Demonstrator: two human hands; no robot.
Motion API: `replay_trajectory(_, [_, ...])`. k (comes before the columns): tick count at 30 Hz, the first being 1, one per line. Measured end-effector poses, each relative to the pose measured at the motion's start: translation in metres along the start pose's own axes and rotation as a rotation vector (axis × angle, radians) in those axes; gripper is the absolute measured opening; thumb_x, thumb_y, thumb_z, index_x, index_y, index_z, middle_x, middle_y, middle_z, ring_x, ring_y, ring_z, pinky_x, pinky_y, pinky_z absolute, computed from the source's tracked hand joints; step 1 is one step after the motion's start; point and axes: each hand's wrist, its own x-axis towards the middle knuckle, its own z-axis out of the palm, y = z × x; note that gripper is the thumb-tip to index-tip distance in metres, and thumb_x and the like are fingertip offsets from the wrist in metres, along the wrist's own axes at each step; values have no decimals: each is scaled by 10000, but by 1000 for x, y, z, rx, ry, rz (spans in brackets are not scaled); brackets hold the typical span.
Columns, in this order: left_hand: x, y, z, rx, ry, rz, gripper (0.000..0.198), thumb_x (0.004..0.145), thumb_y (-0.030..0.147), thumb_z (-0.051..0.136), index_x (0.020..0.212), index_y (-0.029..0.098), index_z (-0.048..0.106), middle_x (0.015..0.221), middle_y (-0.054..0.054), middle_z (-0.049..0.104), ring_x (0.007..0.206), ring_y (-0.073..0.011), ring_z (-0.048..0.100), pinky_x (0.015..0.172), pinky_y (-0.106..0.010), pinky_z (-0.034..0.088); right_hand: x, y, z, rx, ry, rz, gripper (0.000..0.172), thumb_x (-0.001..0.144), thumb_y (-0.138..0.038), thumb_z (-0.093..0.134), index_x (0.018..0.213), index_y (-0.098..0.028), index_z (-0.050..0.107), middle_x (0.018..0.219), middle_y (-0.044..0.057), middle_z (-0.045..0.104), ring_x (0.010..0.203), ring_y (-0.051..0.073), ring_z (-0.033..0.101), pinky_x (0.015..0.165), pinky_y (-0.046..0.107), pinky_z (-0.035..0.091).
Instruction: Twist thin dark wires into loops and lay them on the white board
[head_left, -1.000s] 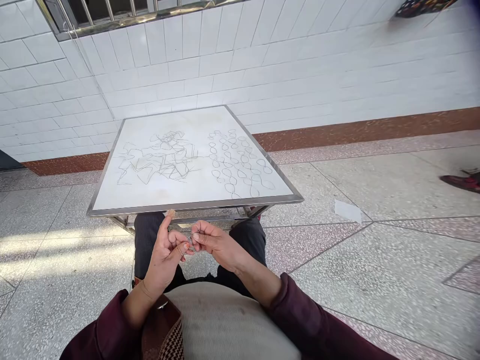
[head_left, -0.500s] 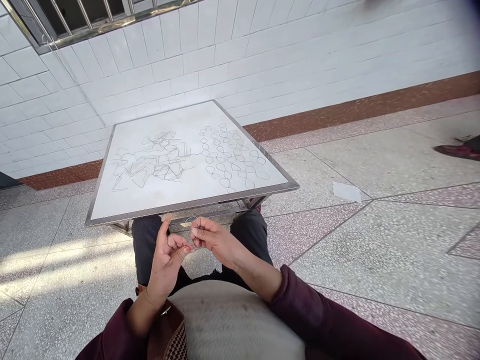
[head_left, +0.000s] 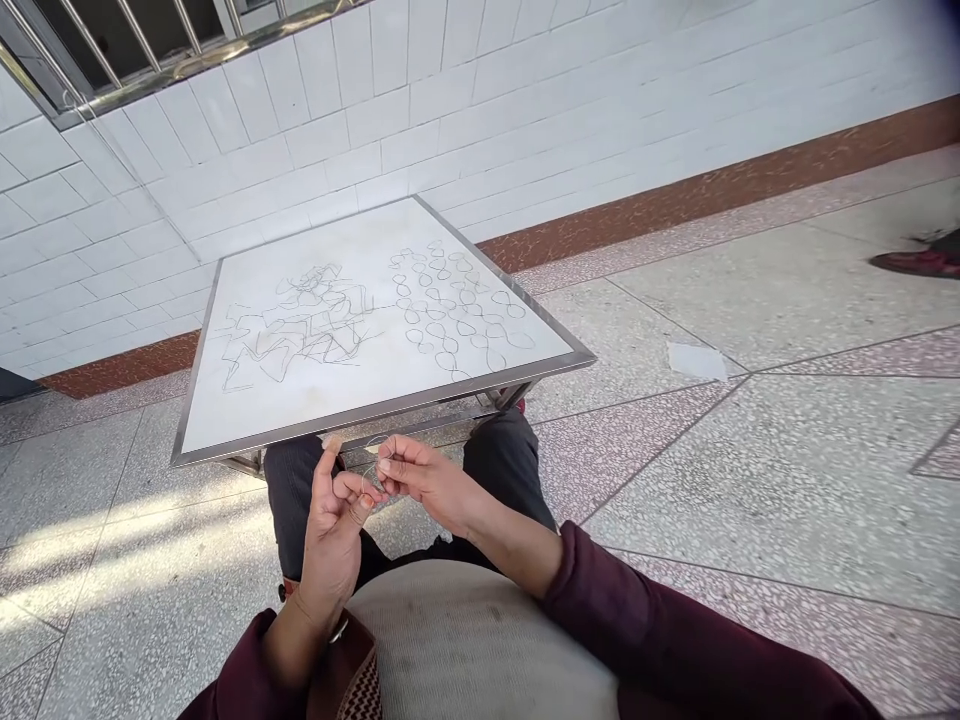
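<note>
Where the tabletop (head_left: 225, 420) stands near the tiled wall (head_left: 525, 130), a barred window (head_left: 139, 40) shows beyond its far left corner. Patches of light (head_left: 52, 530) cross the floor to the left of its near edge. Over its left half lie angular pieces (head_left: 322, 320), thin and overlapping in a tangle; they look like bent wire, and parting one from the rest would probably take care.

Just in front of the tabletop's near edge, the left hand (head_left: 330, 530) pinches a thin wire (head_left: 364, 479) between thumb and fingers, its index finger raised. The wire curves in fine arcs between the two hands, on the near side of the tabletop rather than on it. The right hand (head_left: 431, 485) pinches the same wire, its fingertips close beside the left's. The step in hand appears to be shaping this wire, and the move seems to call for a steady left pinch while the right guides the curve; the fingers partly hide the exact grip.

Across the tabletop's right half lie looped pieces (head_left: 450, 310), roughly in rows. Below its near right corner is a trousered leg (head_left: 502, 475). Farther right of the tabletop, a white sheet (head_left: 696, 361) lies on the floor, then a dark reddish shoe (head_left: 919, 262).
</note>
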Motion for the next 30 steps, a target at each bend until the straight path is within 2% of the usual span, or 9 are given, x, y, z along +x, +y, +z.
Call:
replay_trajectory(6, [0,2,-4,66,-73,34,671,929,274,620,1512,349,297,810,26,614,791,-133,569,851,-311,469,-1,3,-1,-10,-25,-12,331,737,-422,792,810,-186,573,699,-31,594,630,118,528,650,286,432])
replay_trajectory(12, [-2,3,-10,230,-119,84,651,957,252,573,1526,342,270,847,15,632,828,-142,590,913,-340,452,-1,4,0,-183,-39,-84,277,804,-416,720,815,-207,538,643,-44,565,623,137,533,625,290,430])
replay_trajectory(16, [0,5,-9,126,-91,14,633,941,253,599,1505,326,318,859,8,618,851,-140,587,857,-299,471,-2,1,1,-166,-12,-93,286,796,-421,723,822,-196,549,699,-37,573,648,128,536,650,292,442])
replay_trajectory(22, [0,7,-4,23,-6,-24,537,927,249,618,1432,296,442,786,25,586,769,-115,560,790,-245,454,-6,1,4,-112,-19,-107,304,805,-445,723,841,-195,554,729,-26,587,661,130,535,648,294,454])
replay_trajectory(27, [1,5,-3,-87,10,-105,505,888,241,663,1368,288,516,759,34,578,740,-109,561,787,-253,459,-5,7,3,-22,-36,-90,311,799,-446,738,830,-200,549,724,-28,577,640,122,515,636,292,444])
replay_trajectory(30, [0,5,-3,-71,26,-113,483,893,266,659,1357,287,526,771,34,586,764,-112,580,789,-255,463,-4,6,2,-60,-31,-103,308,809,-451,729,822,-196,556,739,-20,580,651,123,514,646,294,440])
